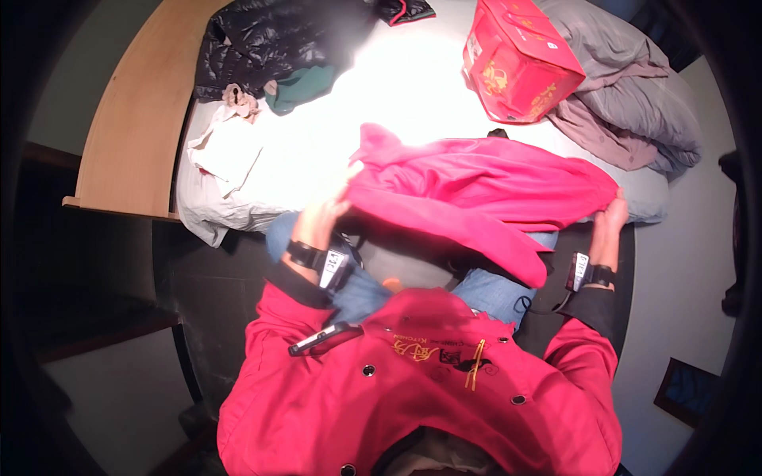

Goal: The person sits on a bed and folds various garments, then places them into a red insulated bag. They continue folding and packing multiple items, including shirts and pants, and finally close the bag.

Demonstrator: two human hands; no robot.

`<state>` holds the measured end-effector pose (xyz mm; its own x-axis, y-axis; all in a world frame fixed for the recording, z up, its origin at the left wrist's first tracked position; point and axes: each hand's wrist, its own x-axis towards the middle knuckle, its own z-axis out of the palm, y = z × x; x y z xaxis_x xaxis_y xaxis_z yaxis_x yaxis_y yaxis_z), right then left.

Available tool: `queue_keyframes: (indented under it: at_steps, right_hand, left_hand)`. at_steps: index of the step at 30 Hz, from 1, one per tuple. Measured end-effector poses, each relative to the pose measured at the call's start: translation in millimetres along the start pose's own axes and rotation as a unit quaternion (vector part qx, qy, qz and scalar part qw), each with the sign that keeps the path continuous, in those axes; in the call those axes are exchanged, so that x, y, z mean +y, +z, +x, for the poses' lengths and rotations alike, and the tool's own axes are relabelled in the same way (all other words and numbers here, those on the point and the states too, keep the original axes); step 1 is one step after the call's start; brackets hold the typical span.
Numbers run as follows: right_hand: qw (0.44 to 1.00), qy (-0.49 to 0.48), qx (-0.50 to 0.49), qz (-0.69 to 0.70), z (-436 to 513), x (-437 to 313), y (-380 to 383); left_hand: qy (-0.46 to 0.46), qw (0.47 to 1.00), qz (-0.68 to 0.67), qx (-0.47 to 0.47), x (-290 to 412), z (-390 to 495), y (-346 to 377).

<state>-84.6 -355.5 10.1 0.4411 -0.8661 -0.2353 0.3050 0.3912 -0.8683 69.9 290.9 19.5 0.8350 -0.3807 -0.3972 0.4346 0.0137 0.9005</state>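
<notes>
A bright pink-red fabric garment (452, 184) stretches across the front of the bed and hangs over its edge above my knees. My left hand (326, 211) grips its left end, where strong glare washes out the fingers. At the far right end, my right hand (613, 211) pinches the cloth edge. The fabric lies in loose folds between both hands, and one long narrow flap, possibly a sleeve, droops toward my right leg. Each wrist carries a strapped device.
A red box-shaped bag (524, 65) with gold print stands on the white bed sheet (292, 149). Rumpled grey bedding (643, 113) lies right of it. A black puffer jacket (268, 47), a green cloth (303, 89) and a white cloth (229, 152) lie left, beside the wooden bed board (134, 119).
</notes>
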Motion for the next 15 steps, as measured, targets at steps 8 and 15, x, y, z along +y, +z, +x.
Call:
queue_keyframes:
  at_steps: [8,15]
  right_hand:
    - [0.992,-0.088,-0.032,-0.083,10,-36,21]
    - [0.954,-0.132,0.047,-0.265,64,21,49]
  left_hand:
    - [0.049,0.984,0.083,-0.152,159,-3,-79]
    - [0.121,0.922,0.338,0.145,147,86,-110]
